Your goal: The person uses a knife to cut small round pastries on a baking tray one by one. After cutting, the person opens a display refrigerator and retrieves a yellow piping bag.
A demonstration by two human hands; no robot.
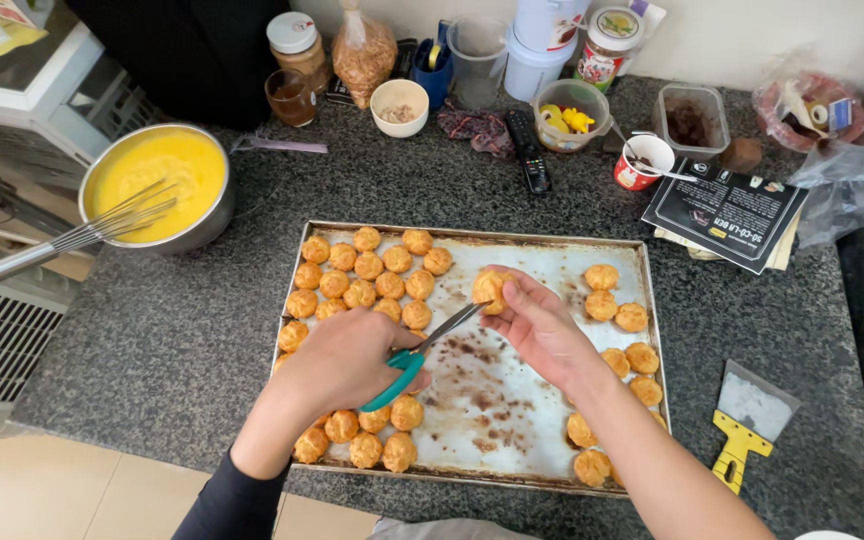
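— What have your hands got hold of?

— My left hand [347, 360] is closed around the green handles of a pair of scissors [420, 355], with the blades running up and to the right from my knuckles. My right hand [542, 330] pinches one small golden puff [489, 287] between thumb and fingertips, held just above the tray.

— And the blades, where do they sit?

— Their tips reach the puff's lower edge, right under my right thumb (I can't tell whether they have bitten into it or only touch).

— What lies beneath?

— A stained metal baking tray [512, 400] on the dark speckled counter [172, 340]. A dense cluster of puffs [367, 280] sits just beyond and to the left of my left hand, with a few more near that wrist. A looser group of puffs [622, 340] lies to the right of my right hand, some running down beside my forearm.

— Anything further off?

— Well to the left of my left hand stands a steel bowl of yellow cream [157, 180] with a whisk [72, 235] leaning in it. Off past my right forearm, by the counter's edge, lies a scraper with a yellow handle [747, 420].
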